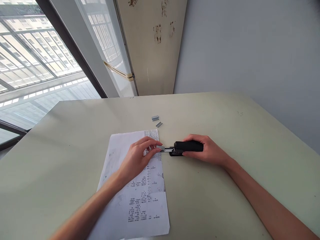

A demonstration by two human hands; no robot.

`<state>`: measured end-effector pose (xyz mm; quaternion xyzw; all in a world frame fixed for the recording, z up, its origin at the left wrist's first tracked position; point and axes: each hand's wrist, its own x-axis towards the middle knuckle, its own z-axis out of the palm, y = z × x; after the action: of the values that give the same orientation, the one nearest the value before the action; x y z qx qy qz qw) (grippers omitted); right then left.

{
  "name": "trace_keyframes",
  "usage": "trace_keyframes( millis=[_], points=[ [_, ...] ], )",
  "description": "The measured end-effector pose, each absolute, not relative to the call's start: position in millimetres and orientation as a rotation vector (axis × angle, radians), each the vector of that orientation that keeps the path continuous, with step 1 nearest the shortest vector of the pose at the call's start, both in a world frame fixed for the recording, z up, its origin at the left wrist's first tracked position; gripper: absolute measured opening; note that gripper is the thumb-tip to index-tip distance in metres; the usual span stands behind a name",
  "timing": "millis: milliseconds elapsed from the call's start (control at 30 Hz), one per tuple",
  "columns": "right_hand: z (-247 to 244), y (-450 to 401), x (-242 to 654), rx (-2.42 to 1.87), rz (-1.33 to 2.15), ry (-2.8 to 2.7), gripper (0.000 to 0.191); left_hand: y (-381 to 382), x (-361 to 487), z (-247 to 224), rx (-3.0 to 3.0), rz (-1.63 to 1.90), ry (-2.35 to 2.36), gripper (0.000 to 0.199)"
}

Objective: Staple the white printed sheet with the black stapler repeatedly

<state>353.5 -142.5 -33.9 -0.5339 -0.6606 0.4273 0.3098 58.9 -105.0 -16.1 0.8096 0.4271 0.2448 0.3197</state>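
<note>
A black stapler (190, 146) lies on its base on the table, with my right hand (212, 150) wrapped round its body from the right. Its metal staple tray (167, 150) sticks out to the left. Between the thumb and fingertips of my left hand (137, 154) is a small grey strip of staples (160, 147), right at the outer end of that tray. I cannot tell whether the strip sits in the tray. Under my left hand and forearm lies a printed sheet of paper (155, 206). Its right edge reaches close to the stapler.
Two more staple strips lie beyond the paper, one (155, 118) slightly behind the other (159, 124). The pale table (212, 200) ends at a grey wall (245, 50) and a beige panel (155, 66). A glass door with a gold handle (118, 70) stands at the back left.
</note>
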Motion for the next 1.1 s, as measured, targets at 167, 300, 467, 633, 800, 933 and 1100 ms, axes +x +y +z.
trace_keyframes(
  millis=[167, 300, 467, 633, 800, 933, 1100],
  points=[
    [-33, -142, 353, -1.405, 1.129, -1.753, 0.037, -108, 62, -17, 2.200, 0.638, 1.080, 0.024],
    [-32, -143, 353, -1.404, 1.141, -1.740, 0.038, -110, 63, -18, 2.235, 0.651, 1.047, 0.021],
    [-32, -143, 353, -1.403, 1.142, -1.730, 0.036, -109, 64, -22, 2.284, 0.681, 1.027, 0.019],
    [-32, -143, 353, -1.403, 1.145, -1.732, 0.036, -109, 67, -26, 2.316, 0.715, 1.012, 0.020],
    [-33, -143, 353, -1.402, 1.141, -1.733, 0.036, -111, 71, -32, 2.318, 0.724, 1.015, 0.021],
    [-34, -144, 354, -1.415, 1.129, -1.741, 0.033, -111, 71, -35, 2.306, 0.709, 1.018, 0.020],
    [-33, -143, 353, -1.429, 1.142, -1.732, 0.036, -101, 59, -30, 2.345, 0.635, 1.028, 0.022]
  ],
)
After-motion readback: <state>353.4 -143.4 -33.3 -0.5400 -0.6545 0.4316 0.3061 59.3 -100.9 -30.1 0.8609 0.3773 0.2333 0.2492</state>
